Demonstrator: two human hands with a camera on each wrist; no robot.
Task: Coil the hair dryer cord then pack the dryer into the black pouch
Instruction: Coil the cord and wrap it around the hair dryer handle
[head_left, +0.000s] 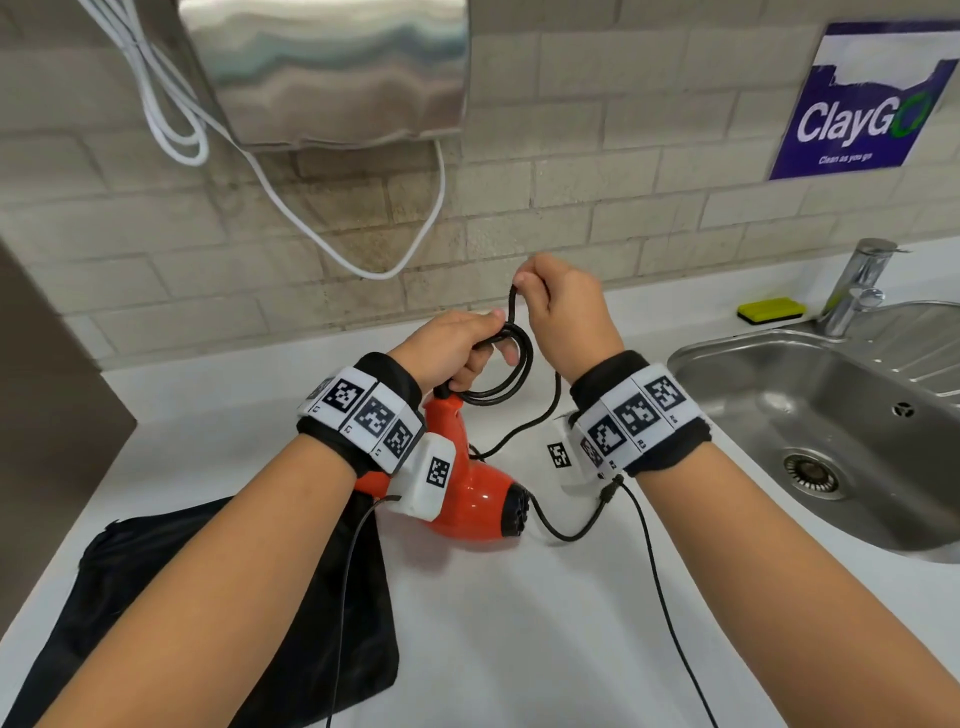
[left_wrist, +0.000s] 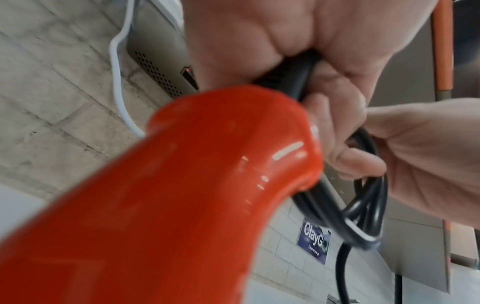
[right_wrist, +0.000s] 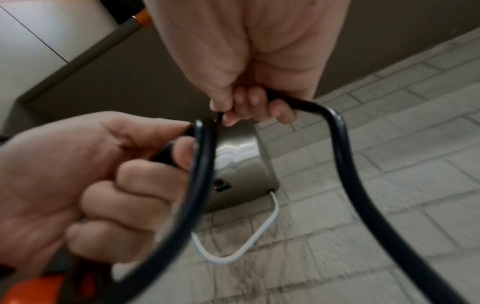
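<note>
Pale brick tiles backed the white worktop, with a stainless steel sink let into its right end and a yellow-and-black sponge near the back edge beside the tap. You had your left hand curled round the end of the glossy orange hair dryer handle, gripping with it a few finished loops of the black cord; the dryer body hung low over the worktop's middle, though whether it touched the surface could not be told. Your right hand was closed on the cord just above the coil, pinching the next length and lifting it into a fresh loop. A good run of cord trailed loose down across the worktop towards its front edge, so the coiling looked only partly done. The flat black fabric pouch lay at the front left corner, partly under your left forearm, apparently not yet packed. Finishing the coil and bagging the dryer remained.
</note>
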